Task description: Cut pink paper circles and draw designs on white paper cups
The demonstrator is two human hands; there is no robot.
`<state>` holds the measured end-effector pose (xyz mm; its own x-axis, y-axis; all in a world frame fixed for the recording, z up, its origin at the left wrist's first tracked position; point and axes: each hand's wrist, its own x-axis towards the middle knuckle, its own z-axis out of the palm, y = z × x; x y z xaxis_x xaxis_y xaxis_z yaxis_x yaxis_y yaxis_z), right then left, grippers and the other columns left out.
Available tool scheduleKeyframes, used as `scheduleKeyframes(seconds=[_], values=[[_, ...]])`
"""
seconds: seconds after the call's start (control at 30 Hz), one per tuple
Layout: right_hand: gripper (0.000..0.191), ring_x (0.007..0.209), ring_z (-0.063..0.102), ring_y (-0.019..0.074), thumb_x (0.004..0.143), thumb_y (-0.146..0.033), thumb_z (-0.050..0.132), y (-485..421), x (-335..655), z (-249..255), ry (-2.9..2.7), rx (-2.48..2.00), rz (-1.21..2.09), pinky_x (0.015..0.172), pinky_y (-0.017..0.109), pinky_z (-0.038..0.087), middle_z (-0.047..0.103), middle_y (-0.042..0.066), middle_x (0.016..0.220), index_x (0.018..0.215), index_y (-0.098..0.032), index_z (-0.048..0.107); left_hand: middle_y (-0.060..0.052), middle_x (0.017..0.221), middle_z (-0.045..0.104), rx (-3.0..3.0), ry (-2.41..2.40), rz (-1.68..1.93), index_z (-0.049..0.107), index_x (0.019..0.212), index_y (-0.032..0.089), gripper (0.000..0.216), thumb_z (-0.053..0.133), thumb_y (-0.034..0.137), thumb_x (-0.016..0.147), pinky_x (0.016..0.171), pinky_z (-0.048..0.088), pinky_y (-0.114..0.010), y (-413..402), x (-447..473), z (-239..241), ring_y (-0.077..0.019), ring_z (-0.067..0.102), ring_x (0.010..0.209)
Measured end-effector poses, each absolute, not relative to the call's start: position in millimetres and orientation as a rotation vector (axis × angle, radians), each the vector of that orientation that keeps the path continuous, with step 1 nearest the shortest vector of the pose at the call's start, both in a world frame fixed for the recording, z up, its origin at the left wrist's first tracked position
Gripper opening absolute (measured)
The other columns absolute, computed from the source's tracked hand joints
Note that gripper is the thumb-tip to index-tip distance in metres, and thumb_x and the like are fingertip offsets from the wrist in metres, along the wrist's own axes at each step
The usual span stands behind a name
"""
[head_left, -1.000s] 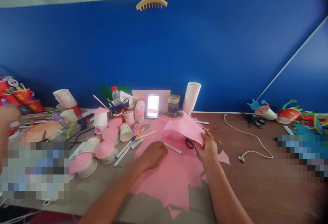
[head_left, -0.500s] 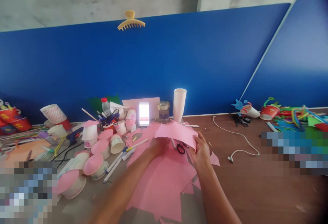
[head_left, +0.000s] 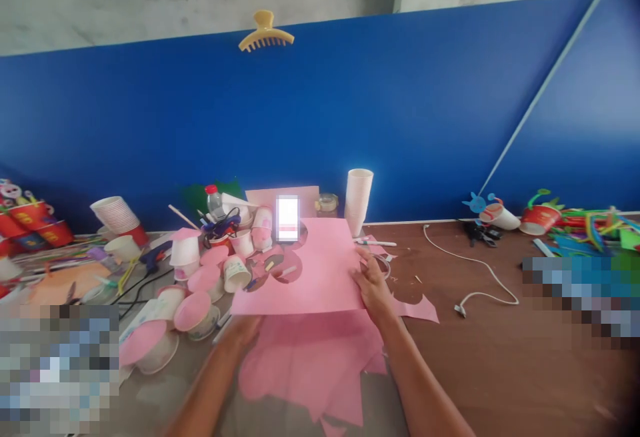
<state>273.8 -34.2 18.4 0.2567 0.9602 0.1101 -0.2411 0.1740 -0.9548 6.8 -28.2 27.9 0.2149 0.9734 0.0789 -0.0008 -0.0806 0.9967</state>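
A large pink paper sheet point(head_left: 320, 277) is held up above the table, with round holes cut through its left part. My right hand point(head_left: 373, 284) grips its right edge, thumb on top. Under the sheet's near left corner is my left hand point(head_left: 253, 325); the paper hides its fingers. More pink paper point(head_left: 310, 364) lies below in overlapping pieces, some with curved cut edges. Close to my right wrist is a pink scrap point(head_left: 421, 308) with a round notch.
Paper cups with pink discs point(head_left: 195, 310) crowd the left side, near a glue gun point(head_left: 156, 257). Behind the sheet stand a lit phone point(head_left: 288, 218), a lidded jar point(head_left: 327, 204) and a cup stack point(head_left: 359, 200). A white cable point(head_left: 480, 264) lies at right.
The pink sheet has been turned flatter and spread out, showing its cut holes. My left hand has moved nearer and left; the scissors seen earlier are now hidden.
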Motion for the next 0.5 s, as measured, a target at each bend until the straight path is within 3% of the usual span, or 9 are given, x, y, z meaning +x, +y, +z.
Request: scheduleKeyframes(seconds=[0.13,0.23,0.5], values=[[0.059,0.098,0.063,0.0236,0.071,-0.02,0.056,-33.0,264.1,1.0,-1.362,-1.244,0.77,0.085,0.039,0.05,0.064,0.01,0.116,0.129,-0.021,0.05,-0.003,0.092,0.069,1.125,1.008,1.261,0.062,0.1,0.022,0.035,0.067,0.046,0.075,0.078,0.053,-0.035,-34.1,-36.8,29.1,-0.0195,0.066,0.079],[0.057,0.101,0.063,0.0259,0.072,-0.016,0.053,-35.4,258.4,-9.7,-1.641,-1.391,0.654,0.087,0.041,0.049,0.065,0.01,0.116,0.129,-0.023,0.052,-0.005,0.093,0.068,1.09,1.055,1.302,0.061,0.098,0.019,0.036,0.07,0.044,0.074,0.082,0.052,-0.037,-35.7,-46.1,32.7,-0.0186,0.066,0.081],[0.057,0.093,0.066,0.0286,0.075,-0.016,0.048,-37.7,257.5,-19.3,-1.83,-1.453,0.49,0.084,0.044,0.049,0.068,0.012,0.11,0.131,-0.023,0.051,-0.008,0.1,0.068,1.827,1.209,0.951,0.064,0.099,0.019,0.024,0.056,0.035,0.084,0.086,0.05,-0.037,-32.2,-12.6,28.5,-0.0214,0.062,0.092]])
